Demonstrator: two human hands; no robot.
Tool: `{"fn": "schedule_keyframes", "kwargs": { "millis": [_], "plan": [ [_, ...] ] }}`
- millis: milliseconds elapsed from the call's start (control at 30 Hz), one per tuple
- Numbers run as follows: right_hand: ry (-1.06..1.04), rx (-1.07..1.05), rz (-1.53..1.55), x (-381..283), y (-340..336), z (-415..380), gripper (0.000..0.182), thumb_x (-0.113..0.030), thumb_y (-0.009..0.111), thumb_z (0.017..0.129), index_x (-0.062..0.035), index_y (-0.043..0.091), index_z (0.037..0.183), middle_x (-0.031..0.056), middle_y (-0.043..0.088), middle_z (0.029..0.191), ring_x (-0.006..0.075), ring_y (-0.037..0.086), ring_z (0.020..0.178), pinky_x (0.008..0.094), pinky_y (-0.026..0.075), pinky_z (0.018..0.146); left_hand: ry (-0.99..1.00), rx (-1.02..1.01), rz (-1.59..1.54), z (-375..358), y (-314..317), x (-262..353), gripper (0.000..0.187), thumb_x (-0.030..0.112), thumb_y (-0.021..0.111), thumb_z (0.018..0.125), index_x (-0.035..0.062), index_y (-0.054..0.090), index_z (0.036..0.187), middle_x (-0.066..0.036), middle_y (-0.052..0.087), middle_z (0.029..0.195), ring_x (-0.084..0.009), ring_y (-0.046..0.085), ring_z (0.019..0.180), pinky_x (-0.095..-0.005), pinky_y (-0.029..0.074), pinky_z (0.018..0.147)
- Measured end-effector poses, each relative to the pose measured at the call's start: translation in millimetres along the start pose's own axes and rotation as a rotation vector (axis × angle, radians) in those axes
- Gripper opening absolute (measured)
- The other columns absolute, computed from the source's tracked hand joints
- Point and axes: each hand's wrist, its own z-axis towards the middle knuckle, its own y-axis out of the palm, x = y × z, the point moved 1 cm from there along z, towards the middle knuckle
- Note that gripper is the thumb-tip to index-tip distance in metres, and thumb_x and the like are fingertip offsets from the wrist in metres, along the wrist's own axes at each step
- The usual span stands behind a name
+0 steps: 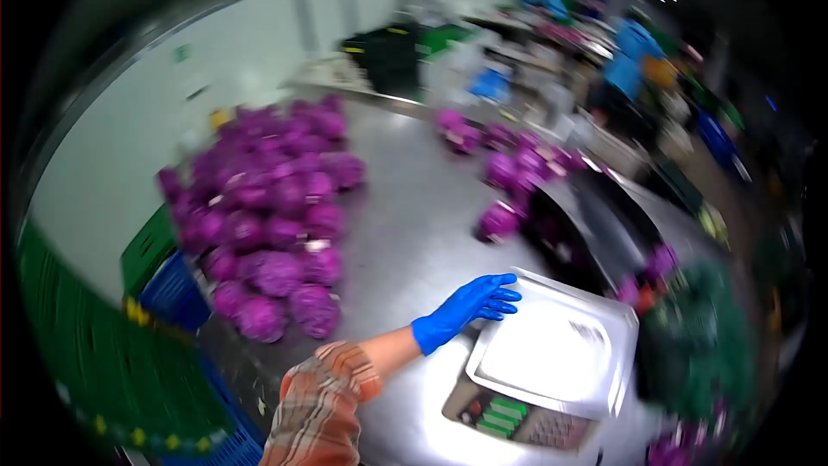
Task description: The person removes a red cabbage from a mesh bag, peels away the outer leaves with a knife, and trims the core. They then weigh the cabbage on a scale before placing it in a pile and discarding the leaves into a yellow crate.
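Note:
My left hand (pixel 470 308), in a blue glove below a plaid sleeve, reaches out with its fingers stretched. Its fingertips are right at the upper left edge of a digital scale (pixel 552 345) with a shiny metal pan. Green displays and a keypad show on the scale's near side. Nothing shows in the hand. My right hand is out of view. A big heap of red cabbages (pixel 276 207) lies on the metal table (pixel 392 198) to the left of the hand. Several more red cabbages (pixel 509 173) lie beyond the scale, beside a black crate (pixel 595 224) that is blurred.
A green mesh sack (pixel 699 336) stands right of the scale. Green crates (pixel 103 345) and a blue crate (pixel 175 293) are stacked along the left side. Farther back, a person in blue (pixel 634 56) stands near other tables, and black crates (pixel 384 60) sit by the wall.

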Motion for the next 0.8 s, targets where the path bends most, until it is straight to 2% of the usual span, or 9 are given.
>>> {"fn": "schedule_keyframes", "kwargs": {
  "millis": [133, 233, 333, 433, 500, 533, 600, 667, 800],
  "plan": [
    [0.079, -0.048, -0.011, 82.3, -53.8, -14.2, 0.028, -0.015, 0.046, 0.086, -0.0127, 0.044, 0.059, 0.0027, 0.042, 0.049, 0.0159, 0.04, 0.036, 0.0305, 0.029, 0.034, -0.177, -0.251, 0.102, -19.4, 136.5, -58.7, 0.046, 0.021, 0.049, 0.097, 0.0037, 0.041, 0.139, -0.011, 0.058, 0.124, -0.0196, 0.057, 0.111, -0.0333, 0.044, 0.097],
    [-0.029, -0.112, -0.021, 89.6, -61.2, -14.5, 0.026, -0.033, 0.055, 0.091, -0.0092, 0.057, 0.081, 0.0012, 0.051, 0.06, 0.0114, 0.046, 0.046, 0.0277, 0.038, 0.042, -0.231, -0.366, 0.079, -22.0, 221.7, -129.5, 0.042, 0.012, 0.055, 0.094, -0.0018, 0.047, 0.133, -0.012, 0.058, 0.124, -0.0202, 0.055, 0.114, -0.0323, 0.041, 0.101],
    [-0.165, -0.367, -0.205, 69.0, -75.8, -33.0, 0.022, -0.031, 0.048, 0.093, -0.0096, 0.054, 0.089, 0.0018, 0.052, 0.069, 0.0135, 0.051, 0.055, 0.031, 0.046, 0.051, 0.095, -0.42, 0.531, -4.4, 290.5, -181.7, 0.044, 0.016, 0.06, 0.092, -0.0014, 0.049, 0.131, -0.013, 0.058, 0.124, -0.0205, 0.054, 0.116, -0.0316, 0.041, 0.099],
    [-0.615, -0.618, -0.425, 108.4, -83.8, -4.4, 0.027, -0.031, 0.044, 0.094, -0.0054, 0.054, 0.094, 0.0078, 0.057, 0.074, 0.0194, 0.056, 0.062, 0.035, 0.049, 0.063, 0.108, -0.434, 0.696, 13.5, 351.9, -247.8, 0.046, 0.018, 0.061, 0.091, -0.0003, 0.049, 0.132, -0.016, 0.056, 0.127, -0.0248, 0.054, 0.118, -0.034, 0.041, 0.099],
    [-0.792, -0.61, -0.607, 126.2, -95.5, 26.7, 0.032, -0.032, 0.045, 0.094, -0.0037, 0.056, 0.105, 0.0177, 0.061, 0.088, 0.0321, 0.059, 0.079, 0.0412, 0.049, 0.075, 0.137, -0.471, 0.788, 23.3, 410.2, -274.1, 0.054, 0.021, 0.061, 0.091, 0.0001, 0.043, 0.136, -0.018, 0.05, 0.134, -0.0286, 0.05, 0.122, -0.0363, 0.039, 0.102],
    [-0.683, -0.584, -0.689, 111.2, -111.6, 21.6, 0.037, -0.034, 0.046, 0.094, -0.003, 0.056, 0.112, 0.0253, 0.063, 0.101, 0.0424, 0.06, 0.093, 0.0456, 0.048, 0.083, 0.191, -0.488, 0.83, 31.5, 433.9, -294.9, 0.063, 0.027, 0.061, 0.091, 0.0009, 0.034, 0.142, -0.021, 0.04, 0.142, -0.0311, 0.042, 0.13, -0.0387, 0.035, 0.106],
    [-0.626, -0.599, -0.622, 121.7, -140.8, 60.5, 0.039, -0.035, 0.046, 0.094, -0.0021, 0.056, 0.112, 0.0262, 0.062, 0.103, 0.0433, 0.059, 0.094, 0.0459, 0.047, 0.083, 0.254, -0.359, 0.877, 50.0, 474.7, -349.5, 0.07, 0.031, 0.059, 0.091, 0.0005, 0.027, 0.145, -0.023, 0.033, 0.146, -0.0347, 0.035, 0.134, -0.0393, 0.03, 0.109],
    [-0.199, -0.722, -0.49, 78.0, -208.0, 57.8, 0.036, -0.04, 0.045, 0.093, -0.0124, 0.057, 0.114, 0.011, 0.059, 0.074, 0.0246, 0.06, 0.059, 0.0385, 0.05, 0.051, 0.197, -0.241, 1.153, 68.8, 521.2, -373.4, 0.078, 0.037, 0.058, 0.09, -0.004, 0.022, 0.145, -0.027, 0.022, 0.149, -0.0424, 0.027, 0.136, -0.0429, 0.022, 0.112],
    [-0.17, -0.745, -0.357, 63.1, -290.0, 99.1, 0.029, -0.04, 0.047, 0.091, -0.0155, 0.058, 0.103, 0.0035, 0.051, 0.064, 0.0165, 0.051, 0.051, 0.0326, 0.045, 0.041, 0.342, -0.179, 1.144, 138.1, 599.5, -422.1, 0.082, 0.037, 0.06, 0.089, -0.0068, 0.019, 0.144, -0.03, 0.019, 0.149, -0.0444, 0.019, 0.138, -0.046, 0.015, 0.114]
  ]
}}
